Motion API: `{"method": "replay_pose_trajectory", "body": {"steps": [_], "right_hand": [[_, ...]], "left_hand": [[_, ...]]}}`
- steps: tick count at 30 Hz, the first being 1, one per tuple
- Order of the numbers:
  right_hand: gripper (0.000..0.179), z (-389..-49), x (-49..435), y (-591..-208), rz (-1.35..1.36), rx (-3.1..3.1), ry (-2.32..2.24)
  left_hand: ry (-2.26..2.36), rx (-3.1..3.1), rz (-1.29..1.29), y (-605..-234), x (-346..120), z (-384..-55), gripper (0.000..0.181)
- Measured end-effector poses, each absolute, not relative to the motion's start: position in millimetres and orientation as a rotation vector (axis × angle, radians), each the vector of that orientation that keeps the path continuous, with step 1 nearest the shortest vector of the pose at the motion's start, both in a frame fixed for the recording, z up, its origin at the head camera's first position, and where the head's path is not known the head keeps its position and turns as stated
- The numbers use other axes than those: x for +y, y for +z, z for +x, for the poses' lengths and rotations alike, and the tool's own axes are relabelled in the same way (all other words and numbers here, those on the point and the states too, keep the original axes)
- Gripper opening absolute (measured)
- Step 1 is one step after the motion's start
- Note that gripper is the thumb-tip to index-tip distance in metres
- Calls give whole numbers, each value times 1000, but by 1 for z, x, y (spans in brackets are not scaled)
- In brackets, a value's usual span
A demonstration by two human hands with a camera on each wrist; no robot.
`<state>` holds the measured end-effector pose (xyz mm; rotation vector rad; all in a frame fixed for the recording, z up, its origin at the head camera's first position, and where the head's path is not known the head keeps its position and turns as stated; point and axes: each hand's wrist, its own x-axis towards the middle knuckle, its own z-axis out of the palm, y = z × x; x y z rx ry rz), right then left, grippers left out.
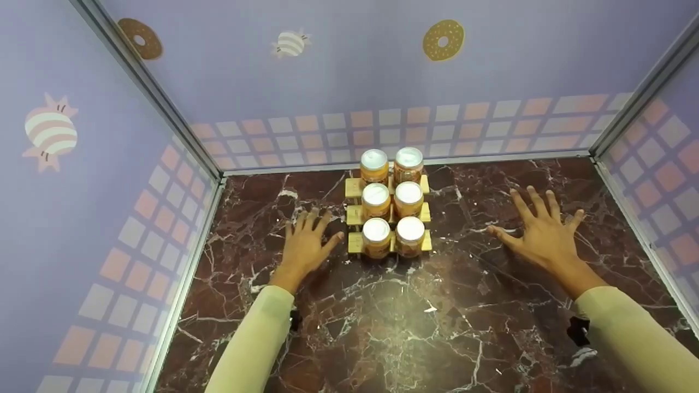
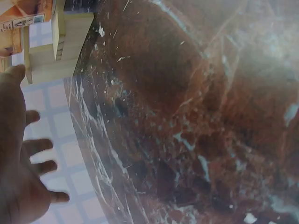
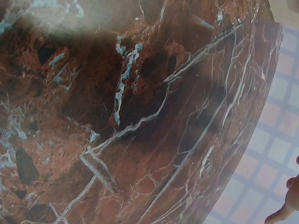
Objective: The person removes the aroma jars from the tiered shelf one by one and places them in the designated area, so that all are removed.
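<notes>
Several orange cans (image 1: 375,203) with pale lids stand in two columns of three on a light wooden stepped rack (image 1: 355,215). To the left of the rack is my left hand (image 1: 304,246), fingers spread and thumb pointing toward the lowest step. That thumb overlaps the edge of the wooden rack (image 2: 70,43) in the left wrist view. My right hand (image 1: 546,241) is farther off, right of the rack, with its fingers fanned wide over the table. Neither hand holds anything. Only part of the right hand (image 3: 290,198) shows at the edge of the right wrist view.
A dark red, white-veined marble tabletop (image 1: 393,327) lies under everything. Purple panels with printed sweets and checks enclose it: a back wall (image 1: 349,71), a left wall (image 1: 49,218) and a right wall (image 1: 666,164). The rack's far end is close to the back wall.
</notes>
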<state>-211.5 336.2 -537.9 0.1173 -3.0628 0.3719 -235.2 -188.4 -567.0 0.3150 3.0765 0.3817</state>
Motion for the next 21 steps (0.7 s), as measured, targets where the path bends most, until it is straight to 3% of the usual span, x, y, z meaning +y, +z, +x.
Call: {"method": "replay_pose_trajectory", "body": {"steps": [7, 21], "right_hand": [[108, -216, 326, -539, 147, -3050, 399], [108, -229, 293, -534, 219, -3060, 391]], "left_hand": [[421, 2986, 538, -579, -180, -229, 70], [588, 2916, 653, -599, -161, -231, 66]]}}
